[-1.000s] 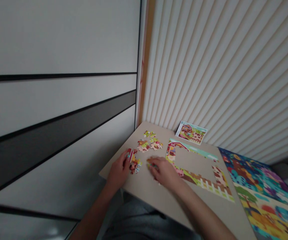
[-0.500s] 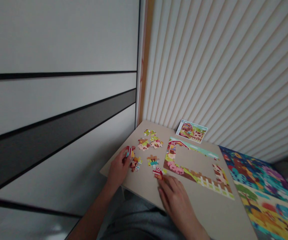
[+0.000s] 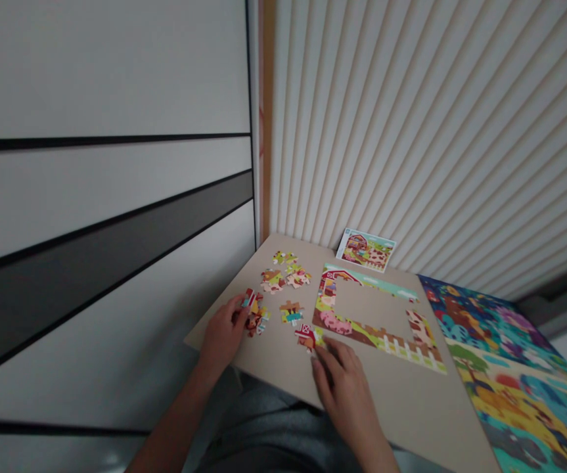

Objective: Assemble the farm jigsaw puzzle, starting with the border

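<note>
My left hand [image 3: 223,328] pinches a red and white puzzle piece [image 3: 249,297] at the table's left side. Just beyond its fingertips lie several brown and yellow puzzle pieces [image 3: 257,320]. My right hand [image 3: 346,376] rests with thumb and fingers apart. Its fingertips reach the near edge of a small cluster of red barn pieces [image 3: 306,336] with a yellow-green piece beside it. Between the hands lies a brown, yellow and teal cluster [image 3: 292,313]. To the right is the assembled puzzle border [image 3: 357,333], a frame around bare tabletop.
More loose pieces, green [image 3: 284,257] and cow-patterned [image 3: 297,277], lie toward the back left. A farm picture card [image 3: 366,250] leans on the pleated blind [image 3: 386,131]. Finished colourful puzzles [image 3: 514,387] cover the right side. A white panelled cabinet [image 3: 165,295] stands left of the table [image 3: 401,414].
The view has shifted slightly, so everything sits further left. The piece in my left hand has tilted and lifted a little. My right fingertips have slid back slightly from the barn piece.
</note>
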### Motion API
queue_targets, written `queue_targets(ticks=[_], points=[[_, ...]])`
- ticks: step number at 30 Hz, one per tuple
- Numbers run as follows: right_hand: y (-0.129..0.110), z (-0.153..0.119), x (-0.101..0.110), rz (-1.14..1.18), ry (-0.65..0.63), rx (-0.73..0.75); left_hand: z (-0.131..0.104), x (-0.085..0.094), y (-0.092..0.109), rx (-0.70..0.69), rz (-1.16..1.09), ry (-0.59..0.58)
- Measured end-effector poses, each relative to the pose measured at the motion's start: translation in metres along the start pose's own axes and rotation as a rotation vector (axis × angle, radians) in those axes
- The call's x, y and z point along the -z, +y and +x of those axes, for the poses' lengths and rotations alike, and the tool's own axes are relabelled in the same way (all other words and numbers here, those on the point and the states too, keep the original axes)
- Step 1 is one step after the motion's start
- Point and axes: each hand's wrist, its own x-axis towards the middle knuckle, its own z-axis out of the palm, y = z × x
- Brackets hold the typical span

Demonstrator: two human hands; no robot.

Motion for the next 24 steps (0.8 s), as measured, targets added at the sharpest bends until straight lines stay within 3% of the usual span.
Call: queue_targets(ticks=[5,12,18,24], points=[[0.002,0.0,0.0,-0.007,0.027,-0.031,0.001,-0.001,-0.001,-0.058,0.04,-0.037],[-0.003,0.001,0.003,-0.019,0.028,-0.035,0.0,-0.007,0.002,-0.211,0.261,0.162],[-0.012,0.002,0.013,0.012,0.023,-0.134,0.001,-0.009,-0.007,-0.309,0.399,0.117],[-0.006,0.004,0.014,0.142,-0.002,-0.046,0.003,-0.008,-0.005,-0.413,0.408,0.105]])
